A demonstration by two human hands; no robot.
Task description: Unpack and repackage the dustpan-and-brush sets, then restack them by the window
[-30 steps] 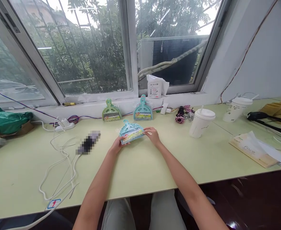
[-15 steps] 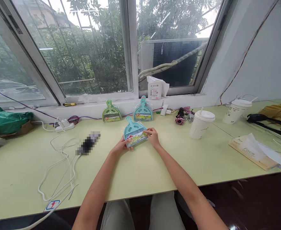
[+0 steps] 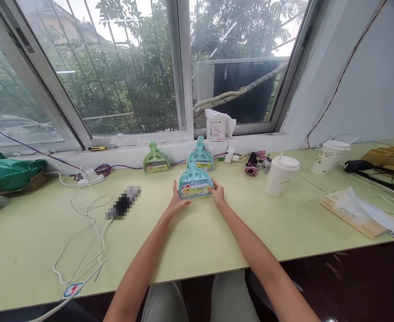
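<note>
A blue toy-size dustpan and brush set (image 3: pixel 196 184) in clear wrapping stands upright before me, handle up, its printed label facing me. My right hand (image 3: pixel 217 193) grips its right edge, thumb on the front and fingers behind. At the lower left edge is my left hand (image 3: pixel 176 205), open, thumb stretched out below the label and fingers pointing up along the side; whether it touches the pack is hard to see. Just behind stand more blue dustpan sets (image 3: pixel 202 156), partly hidden. To their left are green dustpan sets (image 3: pixel 156 158) against the wall.
Two white lidded cups (image 3: pixel 282 175) and a tissue pack (image 3: pixel 360 212) are on the right. Left lie a blurred-out device (image 3: pixel 123 203), white cables (image 3: pixel 67 239) and a power strip (image 3: pixel 91 179). A pink-and-black bundle (image 3: pixel 252 165) sits near the wall below the window.
The held dustpan set has turned from tilted to upright and shifted slightly right and away from me. My left hand's grip has loosened; my right thumb now presses the front edge.
</note>
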